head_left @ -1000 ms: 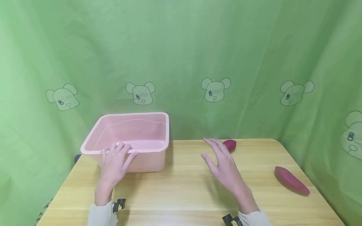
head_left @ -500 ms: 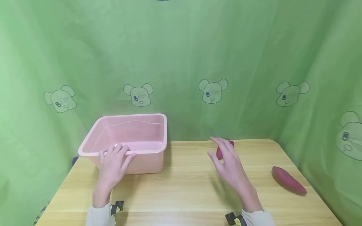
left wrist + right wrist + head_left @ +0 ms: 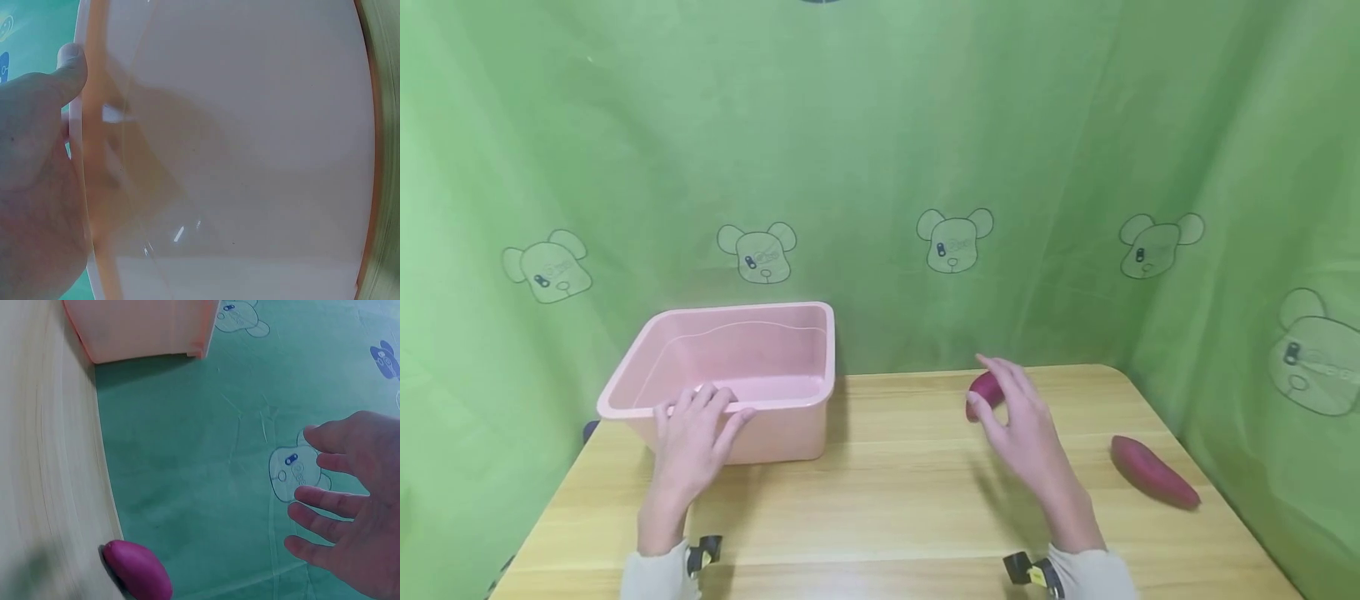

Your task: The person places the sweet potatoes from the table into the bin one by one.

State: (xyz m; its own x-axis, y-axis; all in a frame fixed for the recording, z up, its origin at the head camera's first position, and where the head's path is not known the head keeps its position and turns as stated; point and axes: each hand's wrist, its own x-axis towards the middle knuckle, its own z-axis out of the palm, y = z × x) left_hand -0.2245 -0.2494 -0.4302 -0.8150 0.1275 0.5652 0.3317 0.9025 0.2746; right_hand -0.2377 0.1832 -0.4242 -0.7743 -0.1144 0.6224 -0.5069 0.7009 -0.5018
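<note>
At the near rim of the pink plastic storage bin (image 3: 778, 437), my left hand (image 3: 688, 446) holds on, fingers hooked over the edge. The thumb lies along the rim, as the left wrist view (image 3: 72, 65) also shows. My right hand (image 3: 1026, 433) is in the air with its fingers spread and nothing in them. Just beyond it, partly covered by the hand in the head view, a purple-red sweet potato (image 3: 981, 392) lies near the table's far edge. The right wrist view shows this sweet potato (image 3: 139, 570) apart from the fingers.
A second sweet potato (image 3: 1153, 473) lies near the right edge of the wooden table (image 3: 880, 508). Green curtains (image 3: 880, 150) with bear-head prints hang behind and at both sides. The bin stands at the back left.
My right hand has moved slightly right, and the far sweet potato now shows left of its fingers. The left hand stays on the bin's rim. The whole view has drifted slightly.
</note>
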